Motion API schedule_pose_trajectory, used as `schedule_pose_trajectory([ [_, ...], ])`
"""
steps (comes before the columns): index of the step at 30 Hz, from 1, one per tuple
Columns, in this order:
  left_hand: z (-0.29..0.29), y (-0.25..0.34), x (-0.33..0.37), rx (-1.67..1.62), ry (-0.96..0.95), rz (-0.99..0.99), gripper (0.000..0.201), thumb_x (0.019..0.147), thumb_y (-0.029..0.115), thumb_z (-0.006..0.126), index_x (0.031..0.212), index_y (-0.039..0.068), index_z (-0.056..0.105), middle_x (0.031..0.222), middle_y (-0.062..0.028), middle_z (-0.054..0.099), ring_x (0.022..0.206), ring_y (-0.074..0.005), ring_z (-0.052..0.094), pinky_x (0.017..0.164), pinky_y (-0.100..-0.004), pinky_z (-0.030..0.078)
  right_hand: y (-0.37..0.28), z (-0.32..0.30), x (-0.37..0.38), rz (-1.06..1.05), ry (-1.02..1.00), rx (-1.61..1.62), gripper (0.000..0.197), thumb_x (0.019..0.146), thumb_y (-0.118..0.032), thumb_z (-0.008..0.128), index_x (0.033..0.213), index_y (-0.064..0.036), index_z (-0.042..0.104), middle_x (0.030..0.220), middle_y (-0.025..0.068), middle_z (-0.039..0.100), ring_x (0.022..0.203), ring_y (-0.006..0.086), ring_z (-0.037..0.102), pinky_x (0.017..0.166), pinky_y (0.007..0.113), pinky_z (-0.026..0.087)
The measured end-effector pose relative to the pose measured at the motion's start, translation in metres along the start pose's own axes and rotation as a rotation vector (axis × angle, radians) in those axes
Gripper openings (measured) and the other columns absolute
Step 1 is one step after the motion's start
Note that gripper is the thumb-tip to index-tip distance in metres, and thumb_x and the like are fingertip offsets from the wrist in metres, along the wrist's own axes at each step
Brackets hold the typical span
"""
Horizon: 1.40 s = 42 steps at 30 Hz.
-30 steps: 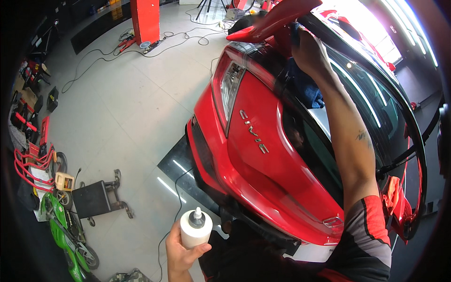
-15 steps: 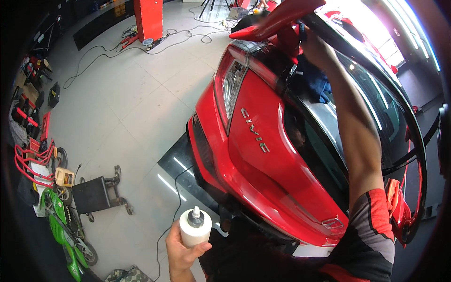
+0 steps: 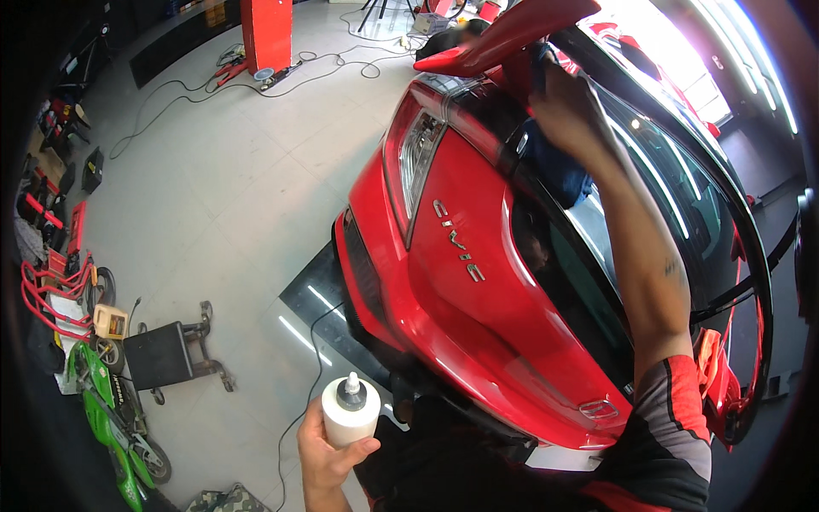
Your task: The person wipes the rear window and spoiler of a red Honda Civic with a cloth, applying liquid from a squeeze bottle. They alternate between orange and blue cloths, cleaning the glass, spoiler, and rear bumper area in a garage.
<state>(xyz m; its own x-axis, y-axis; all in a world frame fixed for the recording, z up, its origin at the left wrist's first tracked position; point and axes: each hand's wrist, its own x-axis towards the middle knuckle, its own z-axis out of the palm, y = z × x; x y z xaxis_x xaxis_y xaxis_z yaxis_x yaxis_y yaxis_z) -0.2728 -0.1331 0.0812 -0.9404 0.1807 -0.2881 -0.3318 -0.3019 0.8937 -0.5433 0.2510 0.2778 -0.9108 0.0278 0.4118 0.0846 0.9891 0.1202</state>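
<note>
My left hand [image 3: 328, 452] is closed around a white squeeze bottle [image 3: 351, 418] with a grey collar and pale nozzle, held upright at the lower middle. My right arm stretches up across the rear of a red car [image 3: 461, 230]. At its end my right hand [image 3: 570, 107] is at the red rear spoiler [image 3: 512, 38], by its upright support. The fingers are partly hidden, bent over a dark blue cloth [image 3: 559, 166], most of which shows below the hand, over the dark rear edge.
An orange cloth [image 3: 709, 358] lies at the car's right side. At left are a black rolling seat [image 3: 160, 354], a green mini motorbike [image 3: 107, 422] and a beige jug [image 3: 111, 322]. Cables cross the tiled floor [image 3: 230, 205] near a red pillar [image 3: 267, 34]. A camouflage bag [image 3: 229, 499] sits low.
My right hand has shifted slightly left and down along the spoiler support, its wrist turned, and the blue cloth has moved with it. My left hand still holds the bottle.
</note>
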Motion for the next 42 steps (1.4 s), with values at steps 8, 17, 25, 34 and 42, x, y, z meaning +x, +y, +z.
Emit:
schedule_pose_trajectory([
  [8, -0.013, -0.017, 0.004, 0.06, 0.125, 0.019, 0.082, 0.067, 0.031, 0.097, 0.13, -0.003, 0.057, 0.11, -0.0093, 0.069, 0.098, -0.0163, 0.066, 0.088, -0.0319, 0.053, 0.044, 0.019, 0.024, 0.015, -0.006, -0.05, 0.048, 0.088, -0.012, 0.057, 0.135, -0.004, 0.062, 0.114, 0.0288, 0.069, 0.109, 0.0428, 0.067, 0.095, 0.049, 0.052],
  [17, -0.014, -0.031, -0.021, 0.003, 0.183, -0.017, 0.082, 0.067, 0.029, 0.096, 0.13, -0.005, 0.055, 0.111, -0.011, 0.067, 0.099, -0.0178, 0.067, 0.089, -0.032, 0.053, 0.145, 0.058, 0.1, 0.08, 0.097, -0.116, 0.052, 0.091, -0.015, 0.054, 0.143, -0.0067, 0.058, 0.124, 0.0226, 0.069, 0.116, 0.0346, 0.066, 0.102, 0.045, 0.047],
  [25, -0.008, -0.033, -0.034, -0.022, 0.181, -0.042, 0.081, 0.067, 0.029, 0.096, 0.129, -0.004, 0.055, 0.112, -0.011, 0.067, 0.099, -0.0175, 0.066, 0.089, -0.0318, 0.053, 0.014, 0.013, 0.006, -0.001, 0.069, 0.33, 0.037, 0.09, -0.018, 0.061, 0.12, 0.0028, 0.067, 0.107, 0.0247, 0.072, 0.105, 0.0364, 0.069, 0.092, 0.043, 0.051],
  [34, -0.008, -0.033, -0.031, -0.021, 0.16, -0.026, 0.084, 0.066, 0.033, 0.097, 0.129, -0.003, 0.056, 0.112, -0.0103, 0.067, 0.1, -0.0173, 0.066, 0.089, -0.0318, 0.052, 0.031, 0.013, 0.037, 0.187, 0.012, 0.416, 0.036, 0.079, -0.024, 0.068, 0.102, 0.0032, 0.071, 0.092, 0.022, 0.073, 0.087, 0.035, 0.072, 0.082, 0.043, 0.054],
  [42, -0.014, -0.033, -0.035, -0.027, 0.198, -0.016, 0.086, 0.065, 0.035, 0.097, 0.129, -0.003, 0.055, 0.113, -0.0101, 0.067, 0.1, -0.0179, 0.066, 0.09, -0.0319, 0.052, 0.007, 0.025, 0.014, 0.083, 0.11, 0.335, 0.054, 0.081, -0.021, 0.07, 0.13, -0.0006, 0.062, 0.109, 0.0238, 0.072, 0.102, 0.034, 0.071, 0.091, 0.043, 0.053],
])
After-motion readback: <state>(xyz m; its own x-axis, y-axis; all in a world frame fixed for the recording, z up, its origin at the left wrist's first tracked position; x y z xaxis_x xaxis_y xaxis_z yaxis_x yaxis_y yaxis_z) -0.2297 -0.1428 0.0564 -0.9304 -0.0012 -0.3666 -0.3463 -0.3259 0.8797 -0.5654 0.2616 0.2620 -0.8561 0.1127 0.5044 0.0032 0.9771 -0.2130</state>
